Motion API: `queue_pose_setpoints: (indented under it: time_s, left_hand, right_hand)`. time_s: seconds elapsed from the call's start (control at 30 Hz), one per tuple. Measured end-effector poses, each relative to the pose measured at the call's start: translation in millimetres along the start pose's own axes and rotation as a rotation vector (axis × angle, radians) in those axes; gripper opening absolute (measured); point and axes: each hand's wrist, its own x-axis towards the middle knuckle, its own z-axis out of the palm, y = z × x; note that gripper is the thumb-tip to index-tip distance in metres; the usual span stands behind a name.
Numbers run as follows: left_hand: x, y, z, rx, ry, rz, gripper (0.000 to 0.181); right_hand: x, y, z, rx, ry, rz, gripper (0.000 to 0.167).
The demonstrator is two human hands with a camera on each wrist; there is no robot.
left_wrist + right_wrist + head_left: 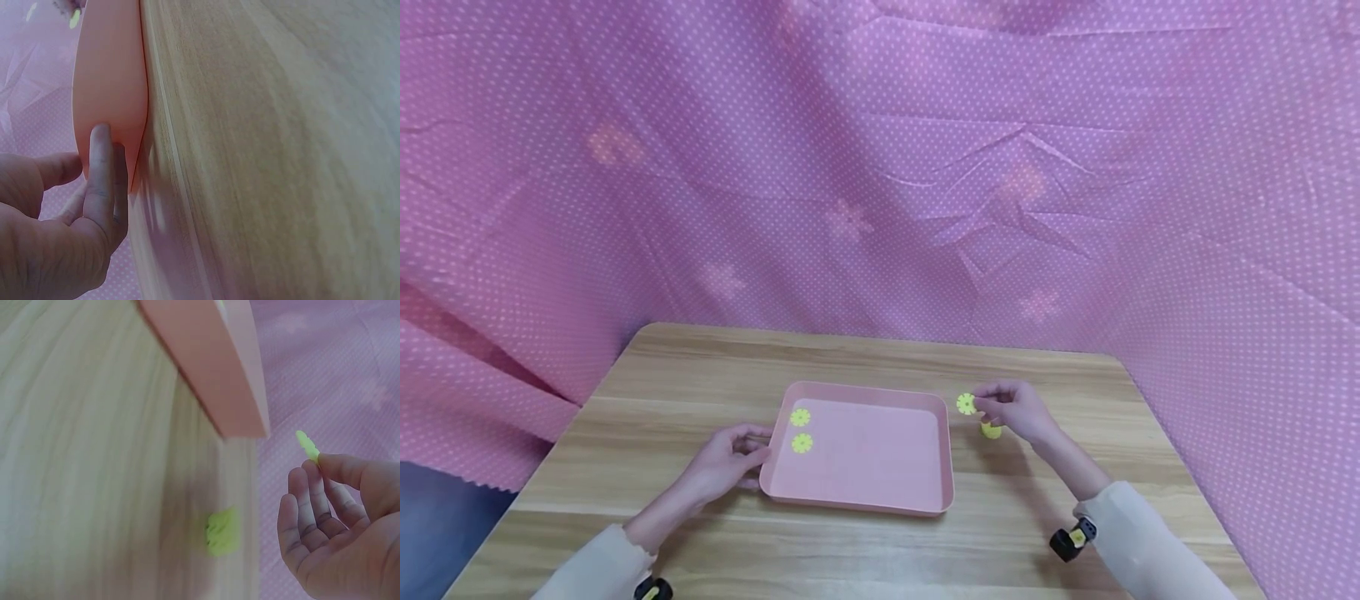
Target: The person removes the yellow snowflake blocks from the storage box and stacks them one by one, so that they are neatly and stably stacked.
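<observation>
A pink tray lies on the wooden table, with two yellow notched plastic discs, one disc above the other disc, near its left wall. My left hand touches the tray's left side from outside; in the left wrist view its fingers lie fairly straight against the wall, thumb at the rim. Right of the tray, my right hand pinches a yellow notched disc between thumb and fingertips, raised above the table. Below that hand stands a small stack of yellow discs, partly hidden in the head view.
The wooden table extends around the tray on all sides. Pink dotted cloth hangs behind the table and along both sides. Each wrist wears a black camera, the right camera showing just below the sleeve cuff.
</observation>
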Motion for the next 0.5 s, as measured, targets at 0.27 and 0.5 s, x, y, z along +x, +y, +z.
queue_pose_setpoints:
  time_s: [0.27,0.5]
  left_hand:
    - [0.6,-0.1,0.0,0.001,0.006,-0.007,0.040]
    - [-0.2,0.8,-0.1,0.002,0.009,-0.010,0.039]
  right_hand:
    - [-0.3,18,-7,0.000,0.039,0.015,0.032]
    - [-1.2,29,-6,-0.027,0.083,0.083,0.031]
